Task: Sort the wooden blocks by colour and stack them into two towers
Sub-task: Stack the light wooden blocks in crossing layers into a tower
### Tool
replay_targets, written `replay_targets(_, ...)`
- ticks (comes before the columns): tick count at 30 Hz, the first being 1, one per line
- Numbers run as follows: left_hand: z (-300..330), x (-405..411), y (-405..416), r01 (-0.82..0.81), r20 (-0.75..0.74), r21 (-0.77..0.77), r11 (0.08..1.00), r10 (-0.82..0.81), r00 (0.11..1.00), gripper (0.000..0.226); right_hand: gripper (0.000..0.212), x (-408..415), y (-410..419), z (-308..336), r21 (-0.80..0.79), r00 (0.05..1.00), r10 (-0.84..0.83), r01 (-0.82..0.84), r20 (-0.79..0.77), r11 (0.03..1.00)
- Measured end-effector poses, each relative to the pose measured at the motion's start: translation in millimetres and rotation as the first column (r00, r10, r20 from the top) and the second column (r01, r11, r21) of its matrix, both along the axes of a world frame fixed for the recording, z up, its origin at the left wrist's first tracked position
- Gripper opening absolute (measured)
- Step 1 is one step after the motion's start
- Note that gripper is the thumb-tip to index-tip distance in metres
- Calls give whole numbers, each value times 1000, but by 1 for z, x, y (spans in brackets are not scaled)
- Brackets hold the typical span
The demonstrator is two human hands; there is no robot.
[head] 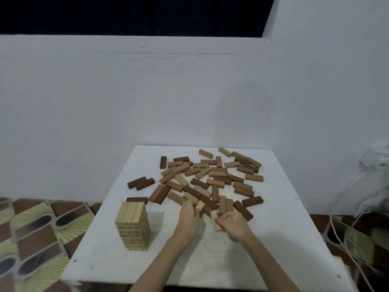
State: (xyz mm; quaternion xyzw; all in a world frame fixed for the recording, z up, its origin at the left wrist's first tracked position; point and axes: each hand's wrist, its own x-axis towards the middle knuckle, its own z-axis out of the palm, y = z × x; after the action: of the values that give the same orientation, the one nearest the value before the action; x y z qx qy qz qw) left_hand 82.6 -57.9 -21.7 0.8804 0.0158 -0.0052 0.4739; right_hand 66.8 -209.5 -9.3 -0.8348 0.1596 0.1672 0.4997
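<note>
Both hands' fingers [226,218] pinch light blocks [215,220].

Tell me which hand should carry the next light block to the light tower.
Left, probably. The left hand already pinches a light block and sits nearer the light tower at the table's left. The right hand, holding another light block, would have to cross over.

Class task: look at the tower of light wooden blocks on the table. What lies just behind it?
A single dark block lies flat on the table just behind the light tower. The tower covers its near edge, so whether the two touch cannot be seen.
</note>
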Motion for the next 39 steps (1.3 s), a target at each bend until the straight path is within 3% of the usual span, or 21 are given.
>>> replay_targets(6, -3, -31, 20, 28, -54, -90, 996, -33, 998, 7, 11, -32, 14, -6, -171, 987, 133, -116, 89, 978)
replay_targets(10, -8, -31, 30, 60, -35, 49, 997, -58, 998, 15, 5, -36, 27, -2, -285, 944, 319, -283, 87, 916)
replay_targets(13, -10, -31, 37, 99, -12, 107, 989, -99, 995, 18, 6, -37, 35, 0, -354, 925, 369, -314, 97, 881)
replay_targets(17, -12, -32, 39, 149, -30, 113, 982, -146, 989, 17, 34, -37, 30, 7, -308, 951, 290, -245, 110, 919)
replay_targets(19, -11, -33, 39, 150, -47, 64, 987, -147, 988, 17, 35, -35, 22, 14, -233, 961, 270, -249, 60, 940)
replay_targets(22, -9, -35, 38, 220, -148, -24, 975, -221, 964, 41, 34, -27, 9, 18, -247, 963, 268, -252, 30, 935)
replay_targets(26, -11, -36, 35, 323, -180, 70, 944, -307, 934, 68, 48, -18, 7, 15, -339, 943, 300, -238, 145, 910)
replay_targets(31, -10, -40, 35, 319, -140, 80, 944, -306, 942, 64, 51, -14, 21, 11, -227, 923, 291, -236, 250, 945)
replay_targets(34, -10, -44, 38, 307, -136, 60, 950, -297, 945, 62, 45, -14, 30, 6, -266, 910, 336, -270, 244, 925)
replay_targets(39, -10, -47, 43, 224, -151, 46, 973, -215, 965, 58, 54, -17, 38, -4, -352, 881, 408, -313, 238, 882)
